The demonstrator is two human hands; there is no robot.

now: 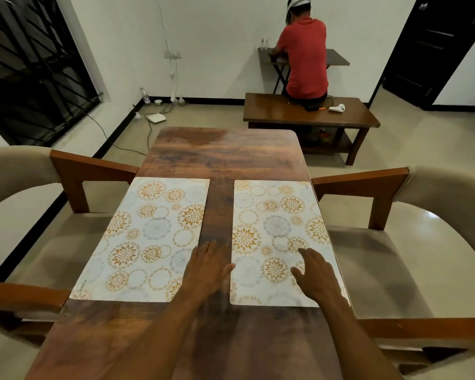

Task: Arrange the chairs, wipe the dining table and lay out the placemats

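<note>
Two floral placemats lie side by side on the dark wooden dining table [222, 152]. The left placemat [146, 239] reaches the table's left edge, and the right placemat [274, 231] reaches the right edge. My left hand [207, 266] lies flat with straight fingers on the bare strip between the mats, its thumb touching the right mat's edge. My right hand [314, 275] rests flat on the right placemat's near part, fingers spread. A beige cushioned chair [39, 242] with wooden arms stands at the left side and another chair [422, 242] at the right.
Beyond the table stands a low wooden coffee table [285, 111] with a white device on it. A person in a red shirt sits on it, back turned, at a small folding table [337, 60]. Cables and a white box [155, 117] lie on the floor at the back left.
</note>
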